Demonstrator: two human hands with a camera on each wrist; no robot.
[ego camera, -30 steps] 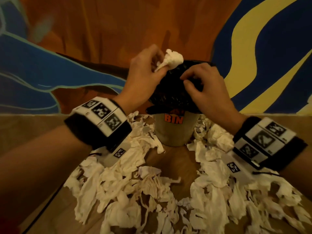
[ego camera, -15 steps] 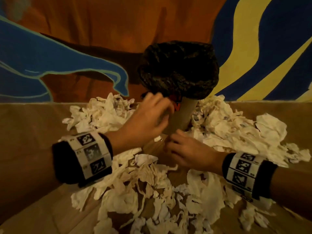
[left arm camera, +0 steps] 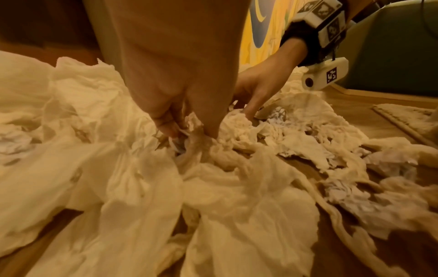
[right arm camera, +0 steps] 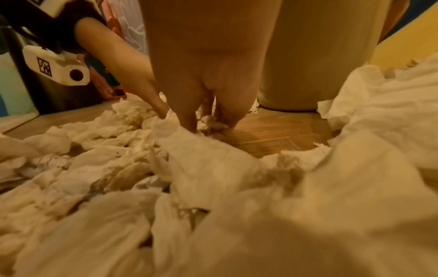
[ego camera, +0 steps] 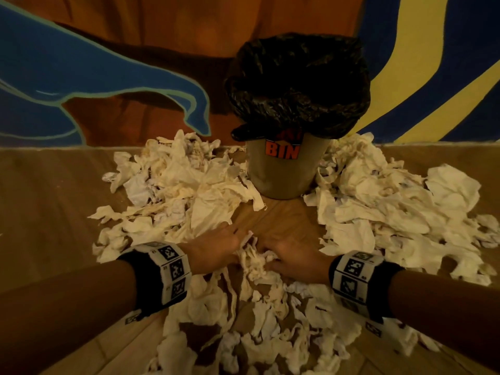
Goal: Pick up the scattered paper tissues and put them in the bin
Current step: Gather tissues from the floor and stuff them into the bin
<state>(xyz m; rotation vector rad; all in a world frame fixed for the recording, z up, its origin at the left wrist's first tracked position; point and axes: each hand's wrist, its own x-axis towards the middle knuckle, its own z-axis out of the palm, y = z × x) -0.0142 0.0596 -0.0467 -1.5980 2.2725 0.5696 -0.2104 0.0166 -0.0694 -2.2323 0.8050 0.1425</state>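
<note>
While both hands are down on the floor (ego camera: 273, 215) just in front of the bin (ego camera: 281, 171), the step in hand looks like gathering a fresh bunch of tissues. The left hand (ego camera: 213, 249) & right hand (ego camera: 290, 257) sit close together w/ a crumpled clump of tissue (ego camera: 254, 262) between them. From the left wrist view, the left fingers (left arm camera: 166, 120) are curled & pinching into the paper. The right fingers (right arm camera: 187, 116) dig down into the same clump, narrow & bent; the grip seems on, tho tips are partly buried.

Tissues are everywhere: a big heap left of the bin (ego camera: 184, 190), another to the right (ego camera: 378, 212), more strewn nearer the person (ego camera: 270, 334). So the job is far from done, imo. The bin stands upright, black liner (ego camera: 297, 82) bunched over its rim, the mouth facing away from the camera, so can't tell how full it is.

Next move prob calls for squeezing the clump tight, lifting it clear of the trailing strips, then carrying it up & over the liner rim w/o shedding bits.
</note>
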